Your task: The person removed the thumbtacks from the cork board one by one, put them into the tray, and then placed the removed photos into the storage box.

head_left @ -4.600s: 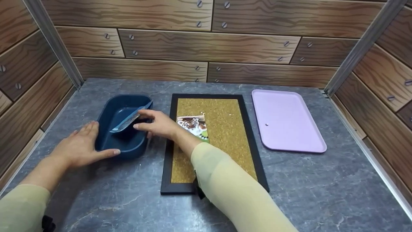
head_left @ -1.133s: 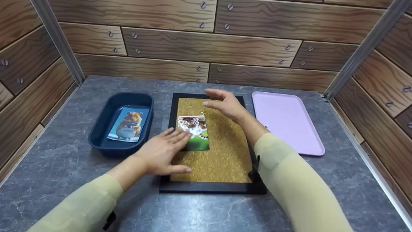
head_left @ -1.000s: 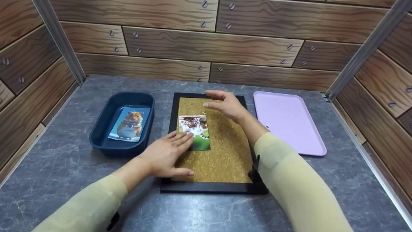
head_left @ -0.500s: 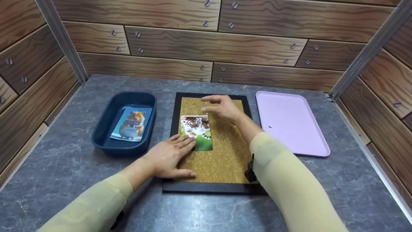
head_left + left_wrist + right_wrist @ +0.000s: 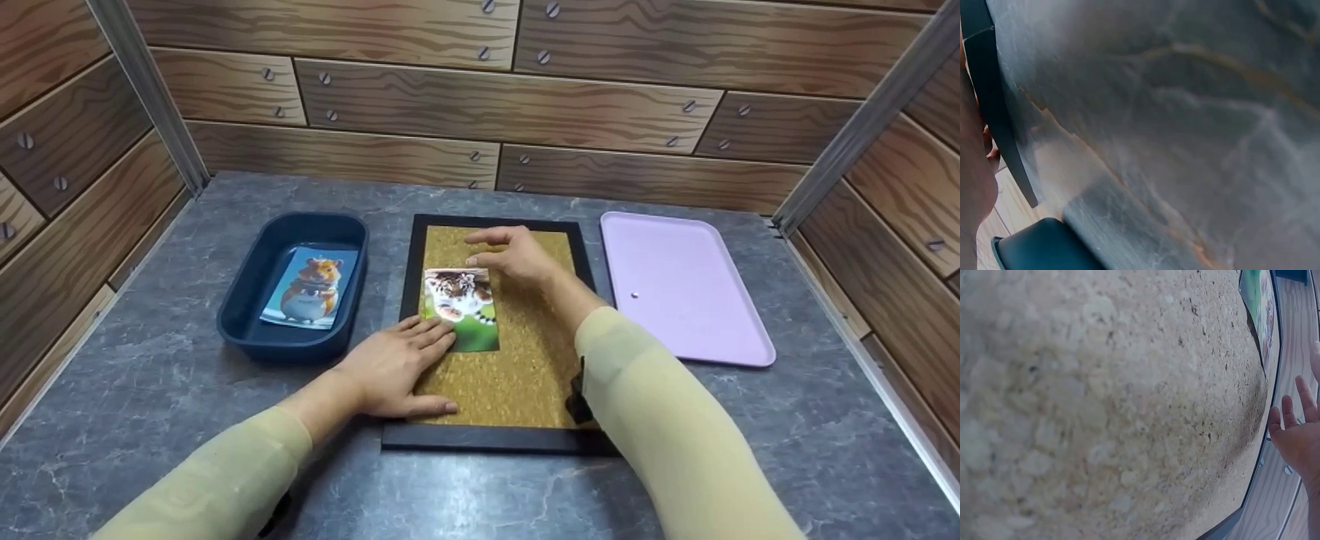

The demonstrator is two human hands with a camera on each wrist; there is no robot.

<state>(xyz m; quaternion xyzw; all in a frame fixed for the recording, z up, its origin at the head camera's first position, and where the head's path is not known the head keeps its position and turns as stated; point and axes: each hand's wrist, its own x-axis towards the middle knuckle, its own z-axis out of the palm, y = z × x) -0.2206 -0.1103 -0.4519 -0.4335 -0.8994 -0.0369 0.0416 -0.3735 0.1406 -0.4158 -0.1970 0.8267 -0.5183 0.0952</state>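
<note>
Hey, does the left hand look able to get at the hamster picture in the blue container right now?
Probably yes: the hamster picture lies in the open-topped blue container, near the left hand, and nothing covers it, though the hand must clear the container's wall.

Resting left hand (image 5: pixel 391 369) on the left side of black-framed cork board (image 5: pixel 510 382), overlapping tiger picture (image 5: pixel 461 296) at lower left. Holding right hand (image 5: pixel 519 259) over the board near the picture's upper edge, with thumb and forefinger apart. Noting hamster picture (image 5: pixel 309 291) in navy bin (image 5: pixel 281 351) to the left; noting lilac tray (image 5: pixel 682 292) to the right, bearing one small stud (image 5: pixel 634 295).
</note>
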